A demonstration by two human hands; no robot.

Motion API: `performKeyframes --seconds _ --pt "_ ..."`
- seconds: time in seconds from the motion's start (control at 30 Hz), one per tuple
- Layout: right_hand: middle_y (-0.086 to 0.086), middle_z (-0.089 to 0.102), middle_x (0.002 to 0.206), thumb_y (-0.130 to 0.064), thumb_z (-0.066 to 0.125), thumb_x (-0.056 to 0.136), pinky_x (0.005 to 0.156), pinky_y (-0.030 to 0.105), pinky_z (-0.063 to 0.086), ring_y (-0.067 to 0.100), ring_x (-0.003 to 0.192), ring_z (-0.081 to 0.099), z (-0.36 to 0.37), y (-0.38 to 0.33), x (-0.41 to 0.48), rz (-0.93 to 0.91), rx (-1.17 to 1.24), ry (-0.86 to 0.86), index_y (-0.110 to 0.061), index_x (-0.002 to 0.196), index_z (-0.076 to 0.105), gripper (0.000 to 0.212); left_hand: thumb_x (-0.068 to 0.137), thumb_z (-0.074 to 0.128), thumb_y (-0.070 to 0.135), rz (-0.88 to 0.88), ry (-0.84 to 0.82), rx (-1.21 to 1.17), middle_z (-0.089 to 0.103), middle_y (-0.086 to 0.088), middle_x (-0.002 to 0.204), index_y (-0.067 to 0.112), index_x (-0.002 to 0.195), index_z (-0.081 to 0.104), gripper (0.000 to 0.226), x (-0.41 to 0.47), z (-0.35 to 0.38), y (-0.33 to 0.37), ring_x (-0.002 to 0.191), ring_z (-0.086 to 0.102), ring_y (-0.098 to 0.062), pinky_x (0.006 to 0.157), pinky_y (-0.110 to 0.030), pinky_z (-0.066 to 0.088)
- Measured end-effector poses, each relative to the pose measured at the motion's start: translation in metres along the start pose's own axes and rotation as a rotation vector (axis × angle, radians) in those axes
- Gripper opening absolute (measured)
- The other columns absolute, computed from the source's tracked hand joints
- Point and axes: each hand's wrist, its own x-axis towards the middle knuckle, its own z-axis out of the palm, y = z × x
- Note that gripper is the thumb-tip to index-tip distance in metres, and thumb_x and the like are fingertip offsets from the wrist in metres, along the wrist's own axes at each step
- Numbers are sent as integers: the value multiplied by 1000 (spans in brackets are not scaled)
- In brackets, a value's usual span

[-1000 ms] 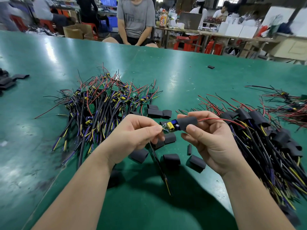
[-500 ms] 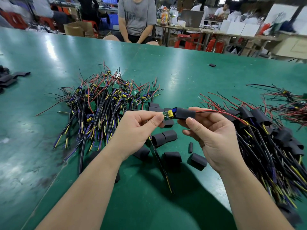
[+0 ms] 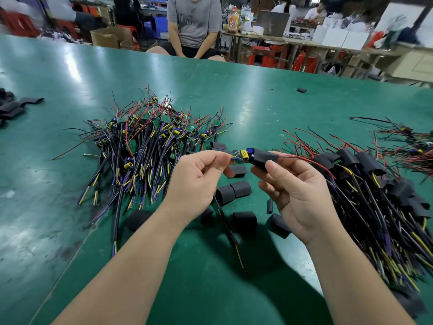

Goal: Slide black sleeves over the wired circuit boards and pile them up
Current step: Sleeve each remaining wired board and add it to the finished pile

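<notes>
My left hand (image 3: 199,181) pinches the left end of a small circuit board (image 3: 241,156) with a yellow capacitor. My right hand (image 3: 297,193) holds a black sleeve (image 3: 263,158) that covers the board's right part; thin red and black wires stick out of the sleeve to the right. The board's thick black cable (image 3: 228,231) hangs down between my hands to the table. A heap of bare wired boards (image 3: 150,146) lies to the left. Sleeved boards (image 3: 375,184) are piled at the right. Loose black sleeves (image 3: 234,191) lie under my hands.
The green table (image 3: 70,231) stretches far ahead. More black sleeves (image 3: 14,106) lie at the far left edge, a single one (image 3: 301,90) far back, and another wire bundle (image 3: 407,141) at the far right. A person in a grey shirt (image 3: 194,17) sits beyond the table.
Both hands have risen slightly with the board. The sleeve has slid a little further left over the board, leaving less of it bare.
</notes>
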Motion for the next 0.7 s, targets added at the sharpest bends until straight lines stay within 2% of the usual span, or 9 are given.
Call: performKeyframes --seconds 0.07,0.1,0.23,0.3,0.43,0.53,0.63,0.7 --pt "6 74 81 -9 68 65 53 19 53 24 76 73 0 2 1 39 31 31 -9 81 59 18 89 51 41 23 17 28 62 5 57 30 68 63 26 0 1 -1 45 33 -19 41 -30 27" --pt "7 74 81 -8 67 64 53 19 53 25 76 73 0 3 1 51 43 32 -10 79 59 17 90 50 41 34 22 37 61 12 56 31 68 62 26 -1 1 -1 46 35 -12 43 -26 28" --pt "7 74 83 -6 68 63 57 20 55 25 78 73 1 4 1 40 60 7 -9 89 63 27 89 49 43 57 29 63 52 12 48 30 67 60 28 -2 2 -1 45 33 -14 42 -28 25" --pt "10 73 87 -5 68 62 61 20 55 25 82 73 0 4 1 20 52 5 -10 93 65 32 90 52 38 66 32 55 50 13 45 30 70 63 24 -1 2 0 43 31 -7 41 -21 25" --pt "12 69 90 -5 70 60 65 20 54 25 85 71 -3 2 1 -22 10 -2 -12 97 68 38 90 55 32 46 12 6 60 15 53 26 74 67 20 1 2 4 41 40 2 45 -8 31" --pt "9 73 89 -8 71 59 65 21 54 29 90 65 -6 -2 1 -64 -40 -24 -13 97 70 39 95 53 19 11 -46 -34 49 21 40 19 71 63 26 1 3 3 37 43 5 43 -2 28" --pt "7 75 91 -12 72 58 61 19 51 31 93 62 -8 -6 0 -98 -109 -37 -16 98 70 40 95 51 19 -32 -72 -76 47 21 39 16 71 62 26 1 2 2 37 43 5 43 -1 28" --pt "6 75 94 -10 70 61 60 17 49 26 90 66 -9 -7 0 -87 -106 -51 -16 101 69 40 95 51 19 -50 -93 -88 47 20 39 15 72 61 26 1 1 2 37 43 6 44 -1 29"
